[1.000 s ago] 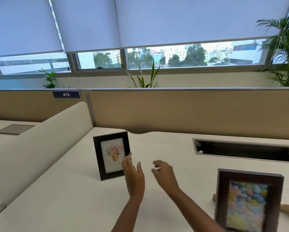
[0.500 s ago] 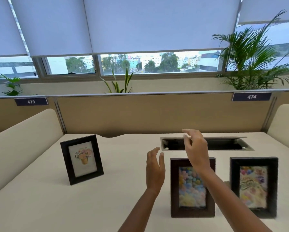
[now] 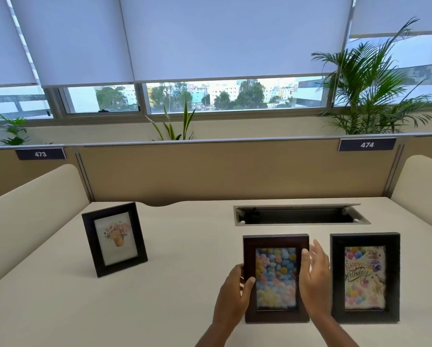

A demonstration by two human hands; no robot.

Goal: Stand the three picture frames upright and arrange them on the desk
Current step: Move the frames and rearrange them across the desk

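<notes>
Three dark picture frames stand upright on the cream desk (image 3: pixel 174 296). The flower-pot frame (image 3: pixel 114 239) stands at the left, turned a little to the right. The pastel-pebbles frame (image 3: pixel 276 278) stands near the front, and the birthday frame (image 3: pixel 365 278) is just right of it. My left hand (image 3: pixel 235 294) grips the pebbles frame's left edge, thumb on its front. My right hand (image 3: pixel 313 276) lies against the same frame's right edge with its fingers spread, partly covering that edge.
An open cable tray slot (image 3: pixel 300 215) is sunk into the desk behind the two right frames. Rounded cream dividers (image 3: pixel 32 206) flank the desk on both sides, and a tan partition (image 3: pixel 235 169) closes the back. Plants stand on the sill beyond.
Both hands dropped from above the desk onto the pebbles frame: the left now grips its left edge, the right came down from the frame's top to its right edge. The view shifted right.
</notes>
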